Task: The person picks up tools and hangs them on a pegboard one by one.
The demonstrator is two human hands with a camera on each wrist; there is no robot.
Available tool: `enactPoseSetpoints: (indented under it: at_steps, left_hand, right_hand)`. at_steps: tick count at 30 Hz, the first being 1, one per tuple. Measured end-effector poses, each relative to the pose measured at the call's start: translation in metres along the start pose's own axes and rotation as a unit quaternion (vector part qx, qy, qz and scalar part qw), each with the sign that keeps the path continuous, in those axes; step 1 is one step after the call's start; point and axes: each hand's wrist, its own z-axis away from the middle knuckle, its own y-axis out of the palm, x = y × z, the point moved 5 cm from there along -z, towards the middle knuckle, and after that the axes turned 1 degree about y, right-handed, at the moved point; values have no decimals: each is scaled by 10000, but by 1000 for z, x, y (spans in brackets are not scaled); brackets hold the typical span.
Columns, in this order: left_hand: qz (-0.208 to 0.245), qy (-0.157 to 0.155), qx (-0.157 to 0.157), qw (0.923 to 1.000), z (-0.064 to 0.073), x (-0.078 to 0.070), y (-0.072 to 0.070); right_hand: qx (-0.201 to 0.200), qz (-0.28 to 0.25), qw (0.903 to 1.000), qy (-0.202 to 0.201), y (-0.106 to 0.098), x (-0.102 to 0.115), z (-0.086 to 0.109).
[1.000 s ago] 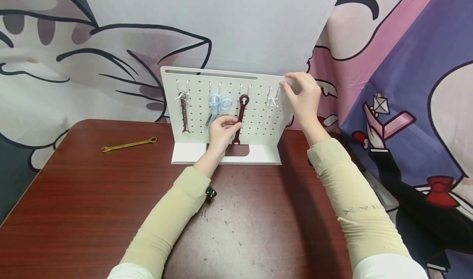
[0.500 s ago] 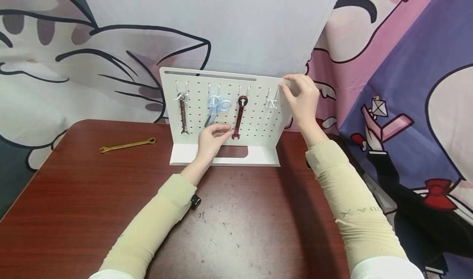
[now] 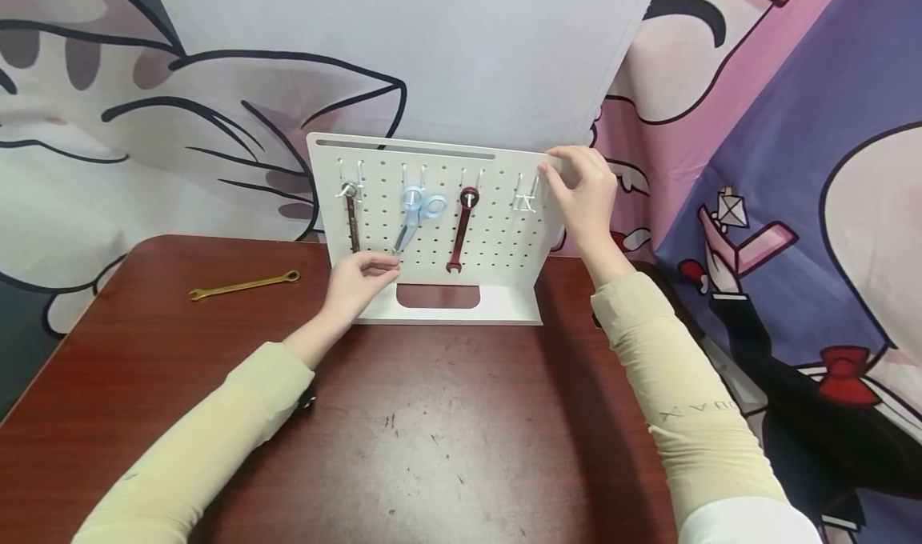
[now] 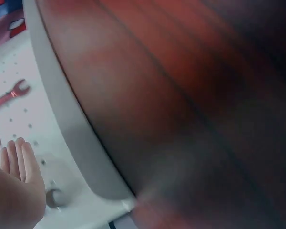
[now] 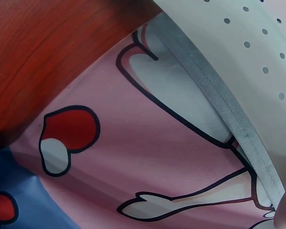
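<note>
A white pegboard stands upright on the table. On its hooks hang a dark silver wrench, light blue scissors and a dark red wrench. My left hand is in front of the board's lower left, its fingers extended and nothing held; it hides the silver wrench's lower end. In the left wrist view, the fingers of that hand are straight, with the red wrench hanging beyond. With thumb in front, my right hand grips the pegboard's top right corner.
A gold wrench lies on the brown table, left of the board. At the board's right, a white hook carries nothing. Printed cartoon cloth hangs behind and at the right.
My left hand has left the red wrench's handle and moved left past the scissors to the silver wrench's lower end. The right hand stays at the board's corner.
</note>
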Motion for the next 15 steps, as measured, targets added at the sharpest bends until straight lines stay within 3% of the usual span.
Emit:
enactPoseSetpoints:
  at_steps: [10,15]
  left_hand:
    - [-844,518,272,9947,6,32,-57]
    - [-1382,845,497,9855,10,44,-80]
  right_hand:
    - [-49,-95,9999,114,3,1,-1]
    - [-79,-37,10000,24,0,1,-1]
